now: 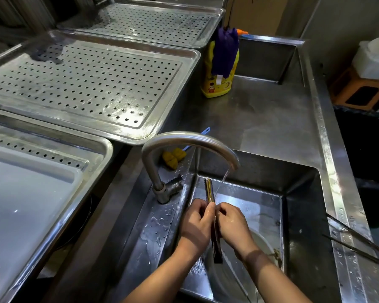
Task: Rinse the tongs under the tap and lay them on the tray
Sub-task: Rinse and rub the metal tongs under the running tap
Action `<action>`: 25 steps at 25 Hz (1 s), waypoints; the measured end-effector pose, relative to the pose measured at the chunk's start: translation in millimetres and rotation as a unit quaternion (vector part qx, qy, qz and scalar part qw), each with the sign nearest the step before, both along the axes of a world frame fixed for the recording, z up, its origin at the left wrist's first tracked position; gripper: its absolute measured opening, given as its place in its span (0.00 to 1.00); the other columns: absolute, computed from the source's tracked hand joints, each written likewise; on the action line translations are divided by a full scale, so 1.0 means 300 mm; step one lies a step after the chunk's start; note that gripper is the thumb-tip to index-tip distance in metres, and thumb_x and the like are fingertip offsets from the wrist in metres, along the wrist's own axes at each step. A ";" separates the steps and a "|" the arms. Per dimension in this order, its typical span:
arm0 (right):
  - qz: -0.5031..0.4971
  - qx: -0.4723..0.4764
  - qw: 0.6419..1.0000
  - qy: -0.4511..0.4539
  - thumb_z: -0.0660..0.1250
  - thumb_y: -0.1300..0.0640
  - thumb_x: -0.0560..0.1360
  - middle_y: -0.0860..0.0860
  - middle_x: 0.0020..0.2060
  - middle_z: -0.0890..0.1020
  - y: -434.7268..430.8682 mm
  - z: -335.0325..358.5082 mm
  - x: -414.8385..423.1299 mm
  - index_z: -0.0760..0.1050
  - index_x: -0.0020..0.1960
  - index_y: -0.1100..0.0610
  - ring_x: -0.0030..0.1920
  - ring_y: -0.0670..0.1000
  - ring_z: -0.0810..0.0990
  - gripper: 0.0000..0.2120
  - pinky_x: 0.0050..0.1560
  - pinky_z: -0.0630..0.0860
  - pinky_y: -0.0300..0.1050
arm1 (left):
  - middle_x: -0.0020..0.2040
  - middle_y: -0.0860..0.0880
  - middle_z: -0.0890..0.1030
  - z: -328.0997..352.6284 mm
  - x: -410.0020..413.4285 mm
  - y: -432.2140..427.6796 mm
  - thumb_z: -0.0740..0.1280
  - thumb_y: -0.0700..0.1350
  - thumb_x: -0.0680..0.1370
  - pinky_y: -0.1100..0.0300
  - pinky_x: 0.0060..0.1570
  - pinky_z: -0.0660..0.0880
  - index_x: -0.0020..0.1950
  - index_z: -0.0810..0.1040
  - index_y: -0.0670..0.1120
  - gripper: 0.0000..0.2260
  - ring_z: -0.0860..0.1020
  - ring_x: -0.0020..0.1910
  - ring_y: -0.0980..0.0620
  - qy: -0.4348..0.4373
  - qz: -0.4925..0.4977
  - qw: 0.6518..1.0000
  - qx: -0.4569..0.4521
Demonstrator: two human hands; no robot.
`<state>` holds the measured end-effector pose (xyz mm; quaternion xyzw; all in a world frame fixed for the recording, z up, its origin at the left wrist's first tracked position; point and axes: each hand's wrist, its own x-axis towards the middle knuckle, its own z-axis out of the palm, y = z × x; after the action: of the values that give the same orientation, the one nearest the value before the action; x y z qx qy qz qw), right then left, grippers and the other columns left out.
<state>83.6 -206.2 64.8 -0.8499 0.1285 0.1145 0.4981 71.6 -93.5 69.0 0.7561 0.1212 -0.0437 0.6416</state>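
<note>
Running from the curved tap (184,139), a thin stream of water (223,179) is seen falling into the steel sink (302,193). The tongs (210,192) are held low over the basin with arms pressed together, far end toward the tap, dark near end toward the camera. The left hand (195,224) is wrapped round them with fingers curled. The right hand (232,224) is closed on them from the other side, its fingertips hidden behind the metal. The middle of the tongs is covered by both hands. Whether the stream strikes the tongs or passes just beside them cannot be told.

A pale round dish (264,243) is noted under the right wrist, mostly hidden.

Three perforated trays are set on the table (260,119), left of the sink and apart from the tongs:
- The nearest tray (105,147) is cut off by the frame and loaded with a white board (26,193).
- The middle tray (92,88) is wet.
- The far tray (153,22) is partly cropped.

A yellow bottle (217,84) is draped with a purple cloth (225,51), and its label is too small to read. Two thin rods (359,237) are cut off at the right edge.
</note>
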 end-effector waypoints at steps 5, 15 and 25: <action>-0.040 0.038 0.998 -0.026 0.71 0.54 0.76 0.55 0.32 0.81 0.038 0.024 -0.025 0.75 0.37 0.59 0.34 0.55 0.77 0.13 0.36 0.74 0.49 | 0.35 0.43 0.78 -0.007 0.004 0.022 0.64 0.48 0.82 0.57 0.28 0.74 0.46 0.76 0.42 0.10 0.77 0.31 0.48 0.175 0.075 0.969 -0.157; -0.035 0.184 0.982 -0.027 0.72 0.63 0.75 0.50 0.28 0.78 -0.067 0.059 -0.079 0.80 0.44 0.63 0.24 0.51 0.74 0.03 0.21 0.70 0.42 | 0.37 0.37 0.76 0.042 -0.003 -0.068 0.64 0.60 0.77 0.58 0.25 0.73 0.54 0.79 0.42 0.21 0.75 0.28 0.45 0.208 -0.069 0.891 -0.397; -0.076 0.186 0.978 -0.061 0.69 0.57 0.78 0.50 0.39 0.82 -0.046 0.045 0.085 0.79 0.55 0.52 0.34 0.44 0.81 0.06 0.35 0.77 0.37 | 0.50 0.46 0.85 0.041 0.015 -0.008 0.61 0.40 0.83 0.66 0.23 0.72 0.51 0.84 0.46 0.11 0.79 0.40 0.49 0.094 -0.092 0.971 -0.199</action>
<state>109.0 -219.9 78.4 -0.7355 0.1386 0.0459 0.6616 76.1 -95.9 81.5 0.6138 0.0995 -0.1971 0.7580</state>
